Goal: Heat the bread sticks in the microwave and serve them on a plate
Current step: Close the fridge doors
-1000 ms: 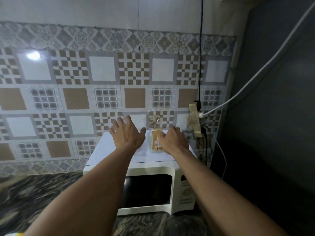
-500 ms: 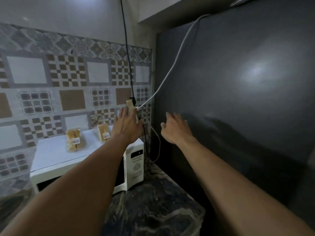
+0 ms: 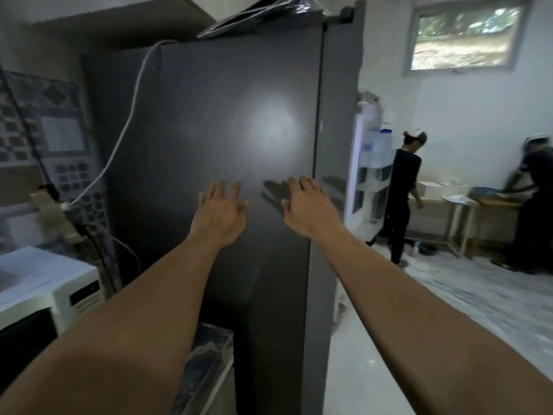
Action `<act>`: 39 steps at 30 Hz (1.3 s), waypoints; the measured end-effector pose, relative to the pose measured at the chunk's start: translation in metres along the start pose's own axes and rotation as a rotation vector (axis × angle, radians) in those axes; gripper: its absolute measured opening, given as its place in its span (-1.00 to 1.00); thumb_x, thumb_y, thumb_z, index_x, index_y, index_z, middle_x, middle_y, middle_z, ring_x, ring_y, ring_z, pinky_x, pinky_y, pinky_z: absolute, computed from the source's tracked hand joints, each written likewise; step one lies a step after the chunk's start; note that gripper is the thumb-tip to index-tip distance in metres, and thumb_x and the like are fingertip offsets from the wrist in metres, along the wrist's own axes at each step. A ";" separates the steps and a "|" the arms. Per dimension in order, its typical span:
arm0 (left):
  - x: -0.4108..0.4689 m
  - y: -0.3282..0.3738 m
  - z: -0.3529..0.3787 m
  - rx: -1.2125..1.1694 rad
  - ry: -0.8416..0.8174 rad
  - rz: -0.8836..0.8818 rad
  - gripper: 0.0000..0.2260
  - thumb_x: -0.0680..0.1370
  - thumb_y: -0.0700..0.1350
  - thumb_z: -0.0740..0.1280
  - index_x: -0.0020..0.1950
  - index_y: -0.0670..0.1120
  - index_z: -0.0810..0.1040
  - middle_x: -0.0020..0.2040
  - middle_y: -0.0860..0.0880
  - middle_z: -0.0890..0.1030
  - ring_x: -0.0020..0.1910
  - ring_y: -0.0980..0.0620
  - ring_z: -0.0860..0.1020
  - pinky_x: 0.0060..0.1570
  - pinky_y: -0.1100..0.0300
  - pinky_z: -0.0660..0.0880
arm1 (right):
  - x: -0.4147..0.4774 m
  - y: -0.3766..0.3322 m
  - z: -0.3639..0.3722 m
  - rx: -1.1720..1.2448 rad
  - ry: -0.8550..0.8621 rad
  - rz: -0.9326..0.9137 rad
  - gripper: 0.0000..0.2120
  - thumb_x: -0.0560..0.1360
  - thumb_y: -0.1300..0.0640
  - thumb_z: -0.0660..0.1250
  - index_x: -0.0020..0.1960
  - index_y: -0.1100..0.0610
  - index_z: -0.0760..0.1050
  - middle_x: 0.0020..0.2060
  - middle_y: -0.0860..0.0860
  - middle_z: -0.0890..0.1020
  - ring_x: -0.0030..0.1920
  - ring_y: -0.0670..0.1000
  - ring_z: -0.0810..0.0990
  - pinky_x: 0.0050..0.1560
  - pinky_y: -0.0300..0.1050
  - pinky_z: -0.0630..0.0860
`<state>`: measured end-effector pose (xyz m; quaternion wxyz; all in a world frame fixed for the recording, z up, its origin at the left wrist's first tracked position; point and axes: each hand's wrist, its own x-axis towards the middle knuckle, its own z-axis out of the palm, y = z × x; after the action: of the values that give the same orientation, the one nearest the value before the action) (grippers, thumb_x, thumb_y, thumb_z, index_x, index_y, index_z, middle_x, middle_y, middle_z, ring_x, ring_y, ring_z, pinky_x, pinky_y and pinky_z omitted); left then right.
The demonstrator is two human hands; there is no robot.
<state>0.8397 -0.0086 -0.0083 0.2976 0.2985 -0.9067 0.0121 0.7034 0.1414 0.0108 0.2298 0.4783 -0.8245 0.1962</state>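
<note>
Microwave: white case, dark door glass, control strip on its right side. It sits at the left of the view on the dark marbled worktop; somewhat blurred. Behind it a power strip hangs on the tiled wall, with a white cable rising over the dark refrigerator. The worktop's right edge ends just beside the refrigerator.

Left hand: grip empty, fingers straight and spread, raised before the refrigerator panel. Right hand: likewise nothing held, fingers extended, near the panel's right edge. Contact with the panel cannot be told.

Right of the refrigerator, pale floor runs to the far wall. A person in black and a second person stand at a table, well apart.
</note>
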 end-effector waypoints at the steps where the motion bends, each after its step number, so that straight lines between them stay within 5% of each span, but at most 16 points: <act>1: 0.003 0.018 0.004 -0.028 0.007 0.038 -0.48 0.70 0.10 0.03 0.63 -0.06 0.08 0.60 -0.27 0.11 0.60 -0.24 0.02 0.55 -0.20 0.01 | -0.006 0.015 -0.007 -0.014 0.013 0.027 -0.46 0.63 0.02 0.13 0.53 0.22 0.15 0.45 0.24 0.30 0.48 0.24 0.21 0.44 0.21 0.21; 19: 0.031 0.284 0.074 -0.388 0.032 0.511 -0.57 0.70 -0.03 0.10 0.54 -0.14 0.28 0.54 -0.16 0.29 0.58 -0.13 0.13 0.51 0.03 0.06 | -0.094 0.235 -0.073 -0.182 0.029 0.461 -0.49 0.60 0.01 0.13 0.49 0.16 0.19 0.43 0.21 0.33 0.45 0.23 0.25 0.40 0.26 0.28; 27: 0.080 0.361 0.146 -0.323 -0.085 0.437 -0.51 0.71 0.07 0.04 0.62 -0.04 0.12 0.64 -0.11 0.09 0.63 -0.09 -0.04 0.56 -0.04 0.01 | -0.070 0.339 -0.049 -0.138 -0.010 0.480 -0.46 0.61 0.03 0.12 0.54 0.17 0.13 0.48 0.21 0.27 0.49 0.23 0.21 0.44 0.23 0.26; 39: 0.201 0.461 0.239 -0.310 -0.090 0.330 -0.53 0.70 0.04 0.10 0.60 -0.03 0.18 0.62 -0.11 0.12 0.62 -0.12 0.00 0.55 -0.07 0.01 | 0.013 0.505 -0.019 -0.072 -0.058 0.432 -0.40 0.65 0.02 0.11 0.60 0.15 -0.01 0.57 0.19 0.08 0.56 0.21 0.07 0.49 0.22 0.18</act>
<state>0.3297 0.2153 -0.0226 0.2931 0.0973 -0.9466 -0.0923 0.2578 0.3777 -0.0190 0.1754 0.2875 -0.9207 0.1974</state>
